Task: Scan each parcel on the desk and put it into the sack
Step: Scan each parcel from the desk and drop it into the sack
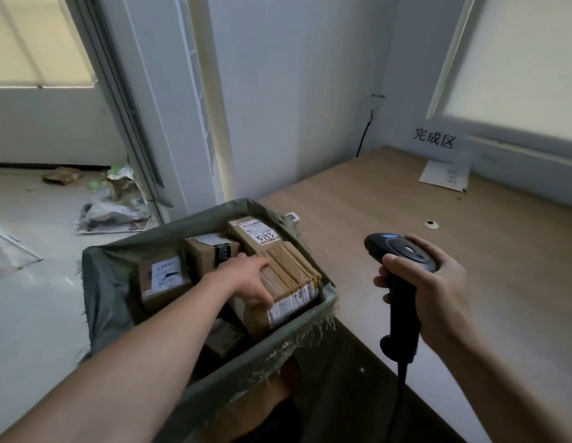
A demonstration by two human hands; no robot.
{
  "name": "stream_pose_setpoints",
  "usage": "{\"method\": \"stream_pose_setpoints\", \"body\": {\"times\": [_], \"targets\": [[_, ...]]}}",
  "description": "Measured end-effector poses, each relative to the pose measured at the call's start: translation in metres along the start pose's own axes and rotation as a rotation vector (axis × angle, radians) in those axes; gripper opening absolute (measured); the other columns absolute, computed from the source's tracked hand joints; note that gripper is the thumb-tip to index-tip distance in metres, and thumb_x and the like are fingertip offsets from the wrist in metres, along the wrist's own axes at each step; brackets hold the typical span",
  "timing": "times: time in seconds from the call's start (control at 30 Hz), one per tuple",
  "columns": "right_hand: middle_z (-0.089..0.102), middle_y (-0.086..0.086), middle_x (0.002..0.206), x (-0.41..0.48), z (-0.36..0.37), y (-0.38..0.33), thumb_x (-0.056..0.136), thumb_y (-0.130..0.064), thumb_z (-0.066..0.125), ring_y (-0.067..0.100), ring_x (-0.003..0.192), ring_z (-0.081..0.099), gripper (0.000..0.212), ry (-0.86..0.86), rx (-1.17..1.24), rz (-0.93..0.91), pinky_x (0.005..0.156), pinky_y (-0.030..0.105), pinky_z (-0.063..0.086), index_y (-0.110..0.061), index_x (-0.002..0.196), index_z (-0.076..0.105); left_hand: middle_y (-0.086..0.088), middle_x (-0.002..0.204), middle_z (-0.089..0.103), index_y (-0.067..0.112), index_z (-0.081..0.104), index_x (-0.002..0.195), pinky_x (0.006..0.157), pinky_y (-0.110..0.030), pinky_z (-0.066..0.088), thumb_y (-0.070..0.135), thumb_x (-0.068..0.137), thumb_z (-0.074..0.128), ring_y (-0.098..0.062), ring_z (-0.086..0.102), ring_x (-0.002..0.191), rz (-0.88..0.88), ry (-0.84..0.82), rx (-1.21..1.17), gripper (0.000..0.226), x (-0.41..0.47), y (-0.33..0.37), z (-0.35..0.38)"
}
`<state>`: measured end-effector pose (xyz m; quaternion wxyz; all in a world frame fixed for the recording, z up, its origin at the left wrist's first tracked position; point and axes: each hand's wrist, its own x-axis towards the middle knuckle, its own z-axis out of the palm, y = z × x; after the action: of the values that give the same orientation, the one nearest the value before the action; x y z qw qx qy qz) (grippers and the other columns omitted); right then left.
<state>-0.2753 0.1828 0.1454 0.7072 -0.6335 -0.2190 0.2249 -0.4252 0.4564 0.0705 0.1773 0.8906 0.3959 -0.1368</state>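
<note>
Five parcels can be counted in the one sack (310, 334), which stands open just left of the desk (390, 199), its rim touching the desk edge. They are a labelled box (163, 278) on the left, a box with a black strip (211, 251) behind it, a far box marked with handwritten digits (253, 233), a dark box (225, 340) lower down and partly hidden, and the taped parcel (292, 276) nearest the desk side.

The left hand (246, 278) lies on that taped parcel, fingers laid over its top and thumb down its near face, so it looks like a grip across the box's left end. The parcel looks slightly tilted against the sack wall. Its top looks close to square from here, so no long axis can be called, though the tape strips run from far-left to near-right.

The right hand (444, 292) is curled round the handle of the single scanner (403, 260), held above the desk with its head pointing left toward the sack, well apart from the parcel.

No parcel shows on the visible part of the desk, only one sheet of paper (444, 175) and one small white ring (431, 224). The step in hand seems to be seating this parcel, and the left hand, already on it, is the one to let go
</note>
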Motion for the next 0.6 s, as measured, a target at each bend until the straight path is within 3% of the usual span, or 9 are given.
{"method": "stream_pose_setpoints", "body": {"times": [0.2, 0.27, 0.37, 0.5, 0.6], "targets": [[0.074, 0.019, 0.096, 0.001, 0.009, 0.002, 0.076, -0.002, 0.080, 0.032, 0.069, 0.073, 0.067, 0.040, -0.009, 0.021, 0.061, 0.040, 0.055, -0.012, 0.138, 0.056, -0.005, 0.143, 0.040, 0.037, 0.032, 0.153, 0.109, -0.047, 0.042, 0.058, 0.059, 0.084, -0.028, 0.045, 0.129, 0.063, 0.077, -0.076, 0.109, 0.021, -0.001, 0.020], [0.074, 0.019, 0.096, 0.000, 0.010, 0.001, 0.068, -0.009, 0.085, 0.034, 0.071, 0.073, 0.075, 0.057, -0.017, 0.018, 0.059, 0.039, 0.056, -0.013, 0.136, 0.057, -0.002, 0.145, 0.043, 0.032, 0.042, 0.149, 0.111, -0.046, 0.041, 0.057, 0.062, 0.085, -0.027, 0.043, 0.131, 0.108, 0.080, -0.099, 0.099, 0.027, 0.002, 0.025], [0.074, 0.021, 0.096, -0.002, 0.005, 0.002, 0.075, -0.003, 0.082, 0.036, 0.071, 0.073, 0.067, 0.080, -0.016, 0.013, 0.060, 0.040, 0.056, -0.012, 0.136, 0.057, 0.002, 0.138, 0.051, 0.026, 0.057, 0.138, 0.109, -0.044, 0.044, 0.059, 0.067, 0.083, -0.023, 0.047, 0.127, 0.126, 0.092, -0.106, 0.082, 0.033, 0.007, 0.027], [0.075, 0.019, 0.096, -0.009, -0.011, 0.001, 0.062, -0.016, 0.084, 0.037, 0.072, 0.074, 0.080, 0.132, -0.027, 0.010, 0.057, 0.039, 0.056, -0.014, 0.138, 0.056, -0.001, 0.135, 0.056, 0.021, 0.066, 0.128, 0.103, -0.042, 0.048, 0.071, 0.077, 0.069, -0.022, 0.053, 0.123, 0.137, 0.232, -0.094, 0.072, 0.038, 0.030, 0.017], [0.075, 0.017, 0.095, -0.020, -0.029, -0.003, 0.058, -0.016, 0.085, 0.037, 0.071, 0.073, 0.081, 0.172, -0.039, 0.000, 0.057, 0.039, 0.055, -0.014, 0.135, 0.058, -0.002, 0.138, 0.057, 0.020, 0.065, 0.128, 0.104, -0.042, 0.047, 0.067, 0.087, 0.061, -0.022, 0.051, 0.127, 0.234, 0.313, -0.043, 0.062, 0.032, 0.067, 0.013]]}}
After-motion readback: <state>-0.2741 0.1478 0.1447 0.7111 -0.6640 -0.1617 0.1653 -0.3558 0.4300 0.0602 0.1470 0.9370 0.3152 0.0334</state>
